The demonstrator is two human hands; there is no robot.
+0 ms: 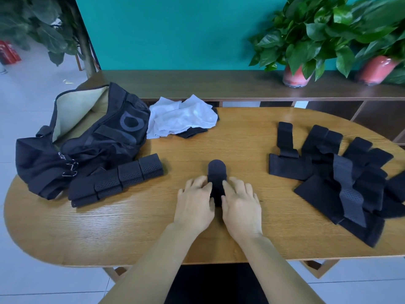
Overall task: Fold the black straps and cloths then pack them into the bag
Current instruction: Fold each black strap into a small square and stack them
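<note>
Green wall (175,31) fills the back, with a long brown shelf (219,84) under it. Two leafy plants in pink pots (295,75) stand on the shelf at the right.

Next comes the big wooden desk (109,233) with round ends. On its left end lies a black bag (87,145), open at the top so its pale lining shows. Over on the right end is a big heap of black straps (341,185), spread out flat and lying over one another. Just beside the bag, in front of it, sits a row of folded black straps (118,181) with tiny holes in them. Behind that, next to the bag, is a white cloth (179,117) lying on top of a black cloth (192,132).

Near the front middle of the desk lies one small black strap (217,172) with a round far end. The left hand (195,205) and the right hand (241,205) are on either side of it. Both hands pinch the strap with fingers and thumb, so each grip is grasping it.
</note>
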